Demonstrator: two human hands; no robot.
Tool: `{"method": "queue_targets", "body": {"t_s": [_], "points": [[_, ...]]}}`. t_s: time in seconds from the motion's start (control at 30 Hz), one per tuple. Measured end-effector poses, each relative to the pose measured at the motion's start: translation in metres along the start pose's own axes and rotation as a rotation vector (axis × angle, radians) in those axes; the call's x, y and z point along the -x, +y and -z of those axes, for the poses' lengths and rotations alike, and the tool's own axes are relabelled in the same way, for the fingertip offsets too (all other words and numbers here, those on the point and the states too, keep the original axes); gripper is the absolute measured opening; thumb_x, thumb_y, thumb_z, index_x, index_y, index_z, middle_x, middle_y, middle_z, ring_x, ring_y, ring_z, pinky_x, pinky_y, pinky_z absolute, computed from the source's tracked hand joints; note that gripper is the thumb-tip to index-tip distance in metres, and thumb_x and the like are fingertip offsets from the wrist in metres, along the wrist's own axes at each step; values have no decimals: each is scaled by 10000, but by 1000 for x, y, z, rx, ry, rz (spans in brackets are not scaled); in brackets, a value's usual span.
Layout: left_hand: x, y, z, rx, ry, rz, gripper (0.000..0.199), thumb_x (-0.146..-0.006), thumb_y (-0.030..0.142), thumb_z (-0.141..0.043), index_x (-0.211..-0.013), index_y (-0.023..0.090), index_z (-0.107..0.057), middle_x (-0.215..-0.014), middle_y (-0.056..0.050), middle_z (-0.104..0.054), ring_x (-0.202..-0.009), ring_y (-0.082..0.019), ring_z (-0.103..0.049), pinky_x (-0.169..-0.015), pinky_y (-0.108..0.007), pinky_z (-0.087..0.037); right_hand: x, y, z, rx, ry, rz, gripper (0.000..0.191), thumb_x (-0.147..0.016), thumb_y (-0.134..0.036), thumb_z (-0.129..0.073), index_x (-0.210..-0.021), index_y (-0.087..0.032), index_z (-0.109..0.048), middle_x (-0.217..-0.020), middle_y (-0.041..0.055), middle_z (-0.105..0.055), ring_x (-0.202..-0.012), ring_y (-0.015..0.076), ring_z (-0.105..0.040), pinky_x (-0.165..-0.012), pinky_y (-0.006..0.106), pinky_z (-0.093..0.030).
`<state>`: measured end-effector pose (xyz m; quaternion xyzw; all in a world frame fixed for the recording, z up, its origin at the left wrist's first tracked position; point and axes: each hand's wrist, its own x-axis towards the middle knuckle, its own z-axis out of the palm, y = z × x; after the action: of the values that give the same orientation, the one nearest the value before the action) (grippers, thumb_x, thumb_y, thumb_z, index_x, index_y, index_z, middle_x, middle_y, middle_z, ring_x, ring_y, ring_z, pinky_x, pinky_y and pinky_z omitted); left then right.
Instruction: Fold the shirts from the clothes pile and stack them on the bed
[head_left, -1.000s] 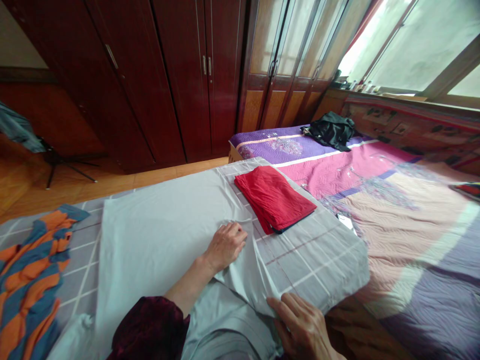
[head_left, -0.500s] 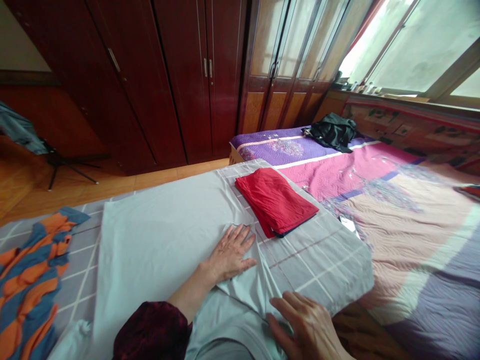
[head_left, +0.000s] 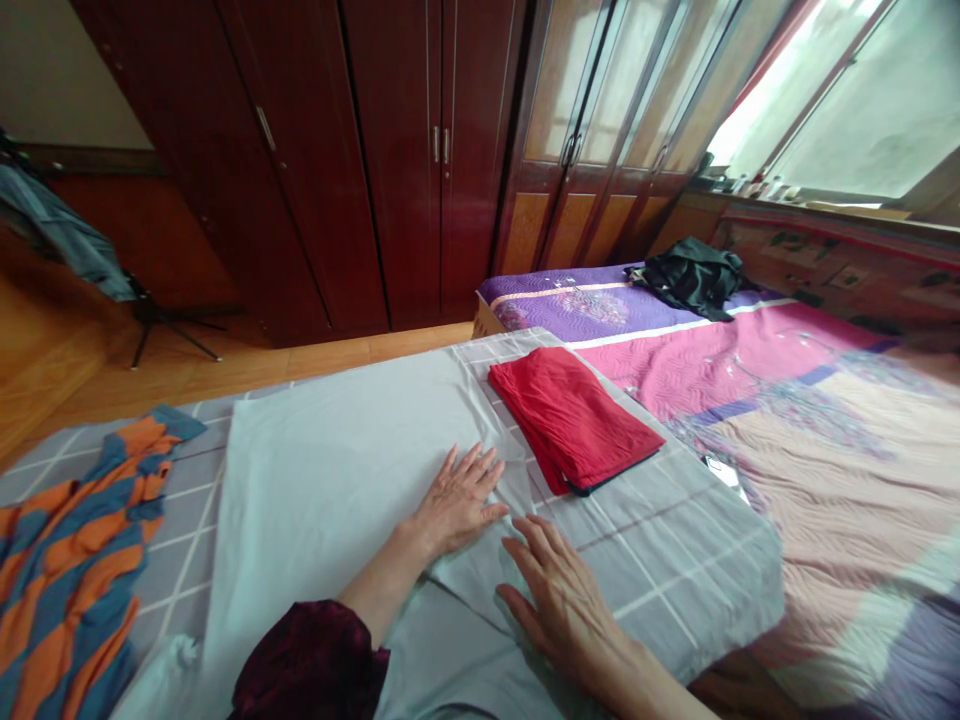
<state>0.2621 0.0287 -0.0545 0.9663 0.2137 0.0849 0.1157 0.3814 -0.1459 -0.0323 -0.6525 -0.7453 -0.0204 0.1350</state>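
Note:
A pale grey-green shirt [head_left: 322, 470] lies spread over the checked table cover, with creases and a fold near my hands. My left hand [head_left: 457, 505] rests flat on it, fingers spread. Just to the right, my right hand [head_left: 559, 590] is open at the shirt's near right part, fingers slightly bent; whether it presses on the cloth I cannot tell. Beyond both hands lies a folded red garment [head_left: 574, 415] with a dark edge underneath. The shirt's nearest part runs out of the bottom of the view.
An orange and blue striped garment [head_left: 97, 540] lies at the table's left. On the right is a bed [head_left: 810, 480] with a patchwork cover, a black garment [head_left: 690, 277] and a white phone-like object [head_left: 724, 475]. Dark red wardrobes [head_left: 420, 180] stand behind; a tripod [head_left: 161, 320] is at left.
My right hand has moved forward and left over the shirt, closer to my left hand. My left hand stays flat on the cloth. The view has turned slightly left.

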Motion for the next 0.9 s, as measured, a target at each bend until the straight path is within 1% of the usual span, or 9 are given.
{"method": "queue_targets", "body": {"t_s": [0.07, 0.2, 0.3, 0.37, 0.53, 0.63, 0.7, 0.77, 0.9], "points": [[0, 2, 0, 7, -3, -17, 574, -951, 540, -281, -1430, 228, -326, -1517, -45, -286, -1420, -230, -138, -1150, -503, -108, -1, 1, -3, 17, 7, 40, 443, -784, -242, -642, -1194, -114, -531, -1275, 185, -506, -1178, 317, -467, -937, 457, -445], [0, 1, -1, -2, 10, 25, 534, -969, 486, -273, -1440, 235, -305, -1527, -33, -261, -1423, -221, -126, -1153, -498, -104, -3, 8, -13, 8, -63, -10, 448, -840, -309, -583, -1235, -106, -523, -1308, 195, -503, -1204, 315, -471, -976, 469, -429], [1, -4, -3, -4, -16, 82, 569, -957, 513, -290, -1449, 226, -285, -1534, -44, -236, -1423, -233, -125, -1150, -518, -87, -5, 15, -20, 61, -87, 10, 661, -845, -381, -564, -1386, -55, -369, -1450, 230, -331, -1345, 352, -290, -1038, 515, -359], [1, -6, -4, -5, -19, 112, 595, -952, 522, -296, -1461, 217, -253, -1544, -54, -202, -1426, -235, -105, -1151, -519, -74, -6, 18, -24, 76, -102, 16, 715, -847, -409, -550, -1420, -51, -314, -1477, 223, -281, -1373, 344, -228, -1060, 511, -334], [3, -6, -4, 15, -43, 91, 625, -951, 536, -263, -1470, 190, -215, -1550, -74, -173, -1431, -233, -61, -1151, -518, -36, -13, 23, -33, 94, -44, 32, 796, -832, -446, -564, -1453, -66, -243, -1518, 208, -172, -1399, 336, -133, -1077, 491, -313], [3, -4, 2, 36, -84, 109, 609, -954, 479, -311, -1471, 176, -200, -1554, -83, -151, -1431, -235, -45, -1147, -521, -21, -17, 28, -41, 109, -3, 111, 824, -858, -516, -510, -1471, -71, -186, -1502, 211, -227, -1395, 336, -156, -1065, 498, -327], [5, -4, 14, 68, -134, 140, 639, -942, 458, -359, -1473, 152, -181, -1549, -112, -156, -1429, -243, -74, -1146, -510, -57, -19, 31, -44, 128, 40, 155, 842, -866, -526, -491, -1483, -79, -133, -1490, 211, -264, -1389, 339, -181, -1047, 500, -346], [12, -7, 35, 96, -174, 185, 682, -925, 458, -406, -1471, 123, -171, -1533, -152, -194, -1416, -262, -150, -1138, -489, -129, -22, 34, -45, 139, 91, 198, 856, -869, -509, -491, -1491, -87, -81, -1491, 209, -261, -1384, 341, -197, -1026, 498, -366], [57, -22, 100, 42, -125, 298, 586, -922, 405, -440, -1423, 137, -299, -1473, -145, -351, -1354, -255, -324, -1112, -437, -212, -36, 35, -44, 117, 129, 347, 835, -874, -481, -484, -1493, -99, -73, -1514, 187, -209, -1380, 342, -213, -1018, 500, -368]]}}
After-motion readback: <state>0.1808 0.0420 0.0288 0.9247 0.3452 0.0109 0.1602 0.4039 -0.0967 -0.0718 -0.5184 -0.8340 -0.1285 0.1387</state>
